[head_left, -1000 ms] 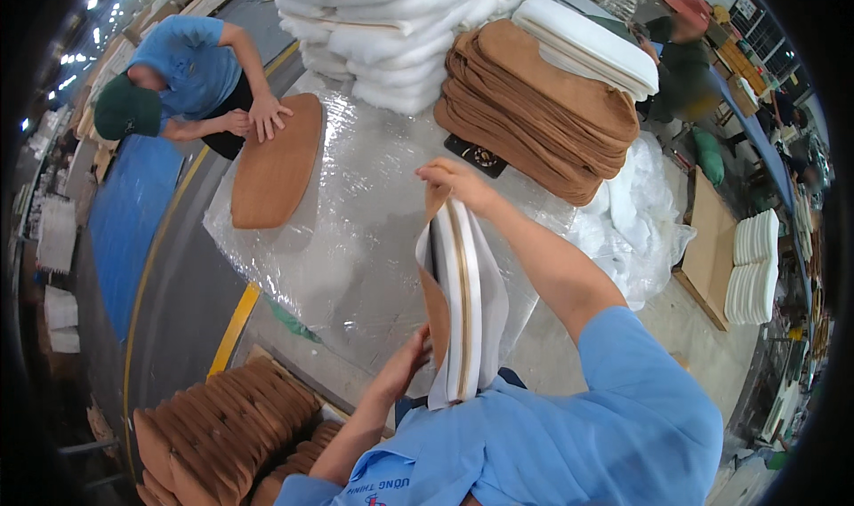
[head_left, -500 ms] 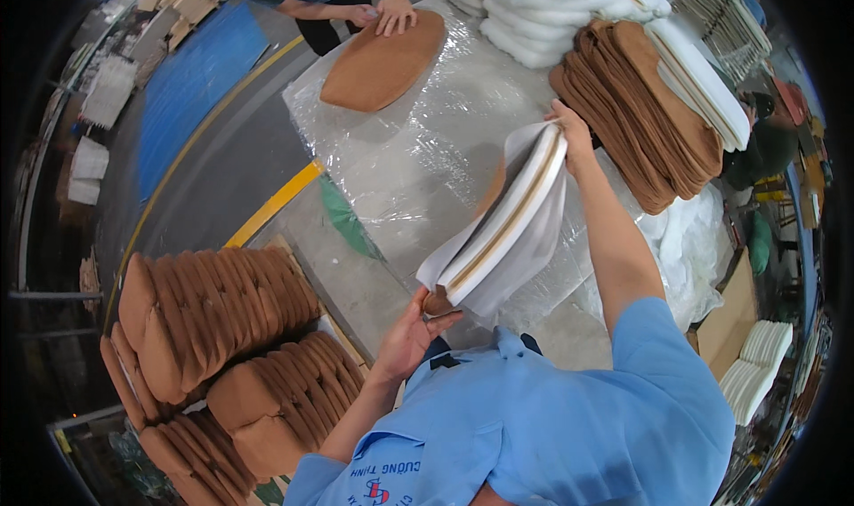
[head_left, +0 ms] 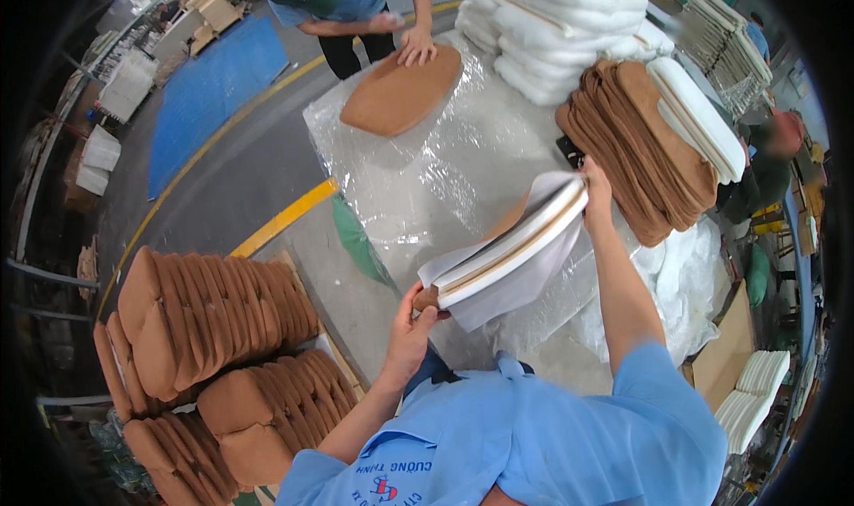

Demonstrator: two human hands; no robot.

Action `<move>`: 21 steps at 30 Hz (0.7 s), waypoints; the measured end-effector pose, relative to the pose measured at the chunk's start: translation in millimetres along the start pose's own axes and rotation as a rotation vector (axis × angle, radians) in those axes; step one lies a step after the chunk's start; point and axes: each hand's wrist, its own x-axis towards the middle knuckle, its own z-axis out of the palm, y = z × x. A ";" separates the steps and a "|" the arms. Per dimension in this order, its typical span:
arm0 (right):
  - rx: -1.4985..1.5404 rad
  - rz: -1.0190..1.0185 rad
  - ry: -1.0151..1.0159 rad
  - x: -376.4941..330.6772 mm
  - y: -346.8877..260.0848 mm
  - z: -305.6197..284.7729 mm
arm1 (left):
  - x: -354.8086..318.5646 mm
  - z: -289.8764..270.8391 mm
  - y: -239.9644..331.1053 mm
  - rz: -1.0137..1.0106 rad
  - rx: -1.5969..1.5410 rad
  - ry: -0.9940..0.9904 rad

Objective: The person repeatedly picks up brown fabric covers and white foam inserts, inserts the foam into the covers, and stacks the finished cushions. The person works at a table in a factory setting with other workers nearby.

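Between my hands a long cushion (head_left: 516, 248) is held on its edge above the table. White padding with a tan layer through its middle shows along that edge. A thin white sheet (head_left: 511, 288) hangs round it, and brown fabric shows at its lower left end and behind it. My left hand (head_left: 411, 333) grips the brown corner at the near end, thumb on top. At the far right end my right hand (head_left: 596, 195) is closed round the cushion, its fingers partly hidden. The table (head_left: 391, 212) beneath is covered in clear plastic.
Across the table a co-worker's hand (head_left: 416, 45) presses on a flat brown cushion (head_left: 405, 92). Brown covers (head_left: 632, 150) and white pads (head_left: 569, 26) are stacked at the far right. Brown cushions (head_left: 222, 319) stand in rows at my left. Crumpled plastic (head_left: 676, 284) lies at my right.
My left fingers have closed on the cushion's near corner, where they were spread beneath it. The cushion lies at a flatter slant. A co-worker's hand has lifted off the flat brown cushion.
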 end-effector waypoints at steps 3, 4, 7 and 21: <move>0.093 -0.044 0.126 -35.8 2.3 -20.0 | 34.7 -11.2 -1.1 0.070 0.138 0.172; 0.172 -0.050 0.133 -56.3 1.0 -15.7 | 49.0 -23.4 -5.1 0.114 0.210 0.237; 0.110 -0.120 0.205 -109.3 9.3 -64.4 | 104.5 -17.7 8.3 0.192 0.435 0.245; -0.166 -0.061 -0.349 -320.1 6.6 -7.3 | 300.2 58.5 61.1 -0.146 -0.002 -0.015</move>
